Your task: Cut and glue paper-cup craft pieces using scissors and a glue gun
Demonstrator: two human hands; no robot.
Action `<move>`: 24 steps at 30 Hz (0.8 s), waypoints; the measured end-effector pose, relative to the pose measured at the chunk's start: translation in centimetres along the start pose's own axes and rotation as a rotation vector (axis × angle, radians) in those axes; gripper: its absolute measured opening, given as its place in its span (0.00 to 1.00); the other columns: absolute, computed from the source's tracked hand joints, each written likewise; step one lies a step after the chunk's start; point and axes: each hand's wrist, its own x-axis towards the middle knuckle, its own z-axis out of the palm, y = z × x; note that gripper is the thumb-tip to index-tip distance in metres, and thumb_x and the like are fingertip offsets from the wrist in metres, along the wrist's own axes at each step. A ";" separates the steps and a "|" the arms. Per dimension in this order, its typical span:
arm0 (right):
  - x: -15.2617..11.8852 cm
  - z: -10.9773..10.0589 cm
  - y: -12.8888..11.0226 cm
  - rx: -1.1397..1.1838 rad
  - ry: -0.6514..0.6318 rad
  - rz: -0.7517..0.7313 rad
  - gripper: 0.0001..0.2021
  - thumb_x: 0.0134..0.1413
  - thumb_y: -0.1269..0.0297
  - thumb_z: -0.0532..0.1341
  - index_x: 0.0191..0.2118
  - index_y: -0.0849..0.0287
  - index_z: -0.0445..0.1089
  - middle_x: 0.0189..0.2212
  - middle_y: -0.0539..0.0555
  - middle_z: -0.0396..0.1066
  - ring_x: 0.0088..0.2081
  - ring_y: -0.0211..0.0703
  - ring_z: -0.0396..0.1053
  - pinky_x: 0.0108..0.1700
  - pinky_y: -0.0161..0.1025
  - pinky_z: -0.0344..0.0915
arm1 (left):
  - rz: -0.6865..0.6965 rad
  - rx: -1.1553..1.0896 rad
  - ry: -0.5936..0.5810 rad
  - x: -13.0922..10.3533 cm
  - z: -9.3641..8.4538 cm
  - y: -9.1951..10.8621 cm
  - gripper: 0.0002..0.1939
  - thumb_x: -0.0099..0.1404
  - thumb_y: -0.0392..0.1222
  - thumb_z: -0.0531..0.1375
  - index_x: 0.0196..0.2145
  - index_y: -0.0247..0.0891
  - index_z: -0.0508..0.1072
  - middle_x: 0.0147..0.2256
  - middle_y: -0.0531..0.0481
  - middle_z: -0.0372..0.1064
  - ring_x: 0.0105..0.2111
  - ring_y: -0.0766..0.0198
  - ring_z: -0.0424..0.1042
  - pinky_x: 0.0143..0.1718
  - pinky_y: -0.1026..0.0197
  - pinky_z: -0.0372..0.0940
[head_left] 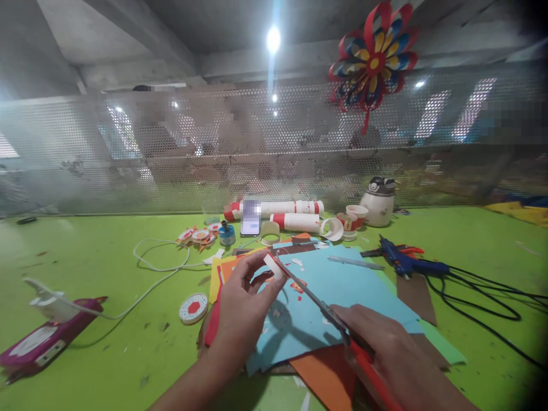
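Note:
My left hand (244, 302) pinches a small white paper piece with a red edge (273, 265) between fingers and thumb. In my right hand (385, 342) are scissors (314, 298) with red handles, their blades reaching up and left to the white piece. Whether the blades are closed on it I cannot tell. Below both hands lies light blue paper (363, 291), strewn with red and white scraps. A round white disc with a red hexagon (193, 308) sits on the table left of my left hand.
A blue glue gun (406, 262) with black cable lies right, beside a silver pen-like tool (355, 262). Behind the paper stand a phone (250, 220), a blue bottle (227, 235), stacked paper cups (295, 222) and a white jug (377, 206). A purple power strip (55, 337) lies left.

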 end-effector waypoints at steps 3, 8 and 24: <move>-0.1 -0.3 -0.3 0.002 0.038 -0.018 0.19 0.51 0.73 0.55 0.47 0.52 0.73 0.34 0.54 0.75 0.36 0.47 0.73 0.39 0.40 0.69 | 0.000 0.002 0.011 -0.1 0.1 0.1 0.19 0.50 0.38 0.69 0.41 0.36 0.73 0.44 0.43 0.74 0.45 0.57 0.73 0.48 0.55 0.68; -0.1 -0.3 -0.2 -0.005 0.087 -0.051 0.17 0.49 0.73 0.56 0.44 0.52 0.74 0.31 0.52 0.76 0.34 0.46 0.74 0.37 0.38 0.70 | 0.005 0.002 -0.006 0.0 0.0 0.1 0.19 0.50 0.39 0.69 0.41 0.35 0.73 0.45 0.42 0.74 0.44 0.57 0.73 0.48 0.54 0.68; 1.2 -0.4 0.2 0.018 0.101 0.098 0.16 0.57 0.65 0.50 0.43 0.55 0.74 0.34 0.55 0.78 0.34 0.49 0.74 0.35 0.40 0.67 | -0.078 0.007 -0.002 -0.3 0.0 0.6 0.23 0.48 0.40 0.71 0.43 0.35 0.72 0.42 0.42 0.76 0.41 0.57 0.75 0.44 0.55 0.70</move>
